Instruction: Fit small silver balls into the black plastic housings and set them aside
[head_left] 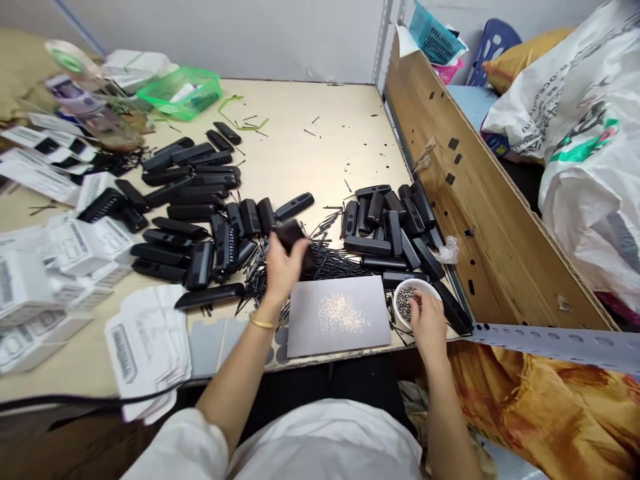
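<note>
My bench is a pale beige worktop (320,143) w/ a plain white wall (225,33) behind. A brown wooden side board (500,220) w/ small dark holes fences my right; a grey perforated metal rail (555,340) crosses its near end. Beyond it: blue plastic chair (493,43), teal plastic basket (435,37). Light is even.
</note>
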Tool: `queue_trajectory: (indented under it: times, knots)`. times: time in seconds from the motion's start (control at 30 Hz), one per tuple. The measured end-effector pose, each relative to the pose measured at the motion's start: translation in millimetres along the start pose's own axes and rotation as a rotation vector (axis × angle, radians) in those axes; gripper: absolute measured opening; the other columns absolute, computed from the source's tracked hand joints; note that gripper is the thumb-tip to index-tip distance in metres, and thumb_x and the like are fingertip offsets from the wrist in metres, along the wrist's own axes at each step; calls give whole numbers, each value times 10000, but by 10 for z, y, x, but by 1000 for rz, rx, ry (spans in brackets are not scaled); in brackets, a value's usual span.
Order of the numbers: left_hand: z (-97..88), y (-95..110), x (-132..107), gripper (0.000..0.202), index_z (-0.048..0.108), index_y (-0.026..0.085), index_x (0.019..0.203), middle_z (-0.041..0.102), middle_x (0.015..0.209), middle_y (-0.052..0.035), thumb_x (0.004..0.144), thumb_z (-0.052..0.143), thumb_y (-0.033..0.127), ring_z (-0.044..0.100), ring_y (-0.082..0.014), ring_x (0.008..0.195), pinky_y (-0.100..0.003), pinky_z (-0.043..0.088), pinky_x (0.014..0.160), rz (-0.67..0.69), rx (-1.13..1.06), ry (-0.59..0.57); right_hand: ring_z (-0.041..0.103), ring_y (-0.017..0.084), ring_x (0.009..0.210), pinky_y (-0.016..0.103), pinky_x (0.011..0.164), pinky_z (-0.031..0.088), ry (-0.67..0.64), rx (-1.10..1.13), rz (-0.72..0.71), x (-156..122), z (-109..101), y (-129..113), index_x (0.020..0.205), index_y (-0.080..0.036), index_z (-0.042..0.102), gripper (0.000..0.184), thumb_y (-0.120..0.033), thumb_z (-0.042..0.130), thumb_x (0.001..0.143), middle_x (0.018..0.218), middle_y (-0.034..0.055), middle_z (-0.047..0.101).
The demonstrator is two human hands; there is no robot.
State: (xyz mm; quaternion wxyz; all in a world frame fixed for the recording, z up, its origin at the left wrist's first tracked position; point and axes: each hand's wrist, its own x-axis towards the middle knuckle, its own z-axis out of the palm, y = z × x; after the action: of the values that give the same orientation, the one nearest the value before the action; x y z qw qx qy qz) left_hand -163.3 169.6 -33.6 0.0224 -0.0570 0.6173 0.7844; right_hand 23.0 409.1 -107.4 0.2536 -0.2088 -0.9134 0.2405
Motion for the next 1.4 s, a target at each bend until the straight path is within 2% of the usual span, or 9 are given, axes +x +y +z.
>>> queue_trajectory:
  times: [0.17,0.27,0.37,0.47,0.57,0.7,0.83,1.03,1.4]
  knots:
    - [-365,312,733,785,313,37,1423,262,1505,-210,731,677,96,132,-354,1440,-451,-5,1181,376,721,232,442,203,813,313,763,329,-57,-139,-45,31,126,131,766,-137,575,356,-345,351,948,800,98,552]
    - [-31,124,660,645,527,69,1289,445,1396,-156,665,685,29,304,-298,1376,-371,115,1186,497,700,-131,441,202,818,308,758,321,-10,-151,-69,29,110,82,773,-137,571,346,-333,346,950,805,92,552]
    - [581,-220,491,488,692,174,941,640,1042,-98,534,665,-94,533,-262,1128,-378,255,1132,252,482,-595,464,194,833,301,768,336,28,-98,-43,34,50,27,781,-135,575,340,-341,352,935,827,87,570]
    - [1026,-426,452,460,675,178,709,607,781,-65,438,604,-186,546,-259,1063,-390,177,1155,26,346,-697,488,158,740,275,712,364,25,90,81,33,-28,-17,802,-124,600,341,-401,422,894,785,76,581]
    - [1069,-408,472,424,645,169,635,566,711,-45,424,603,-197,548,-253,1037,-367,194,1146,1,352,-707,499,115,639,233,628,400,-19,491,309,20,-108,-106,848,-101,603,381,-479,570,818,773,74,597]
    - [748,-268,262,433,640,169,892,635,929,-53,520,746,-27,571,-227,1004,-363,336,1059,60,320,-623,525,85,620,203,613,447,-136,1062,511,15,-148,-336,843,-101,556,433,-478,727,713,813,74,615]
    - [498,-227,-226,529,514,161,1002,666,1037,-83,571,816,108,627,-203,962,-363,463,929,-192,-62,-451,536,68,635,177,614,460,-183,1249,512,18,-61,-578,818,-112,550,384,-401,772,697,822,56,612]
    - [413,-234,-614,251,520,132,966,675,954,-98,816,684,247,675,-206,873,-367,543,840,-639,-464,-237,620,111,760,194,691,510,-191,1077,355,-49,130,-807,929,-113,647,290,-369,693,800,859,74,633]
    - [377,-212,-697,99,514,110,978,672,977,-125,958,448,181,684,-201,885,-371,552,858,-722,-586,-99,600,74,776,165,730,461,12,533,-51,-145,174,-939,893,-115,637,143,-219,546,933,840,21,626]
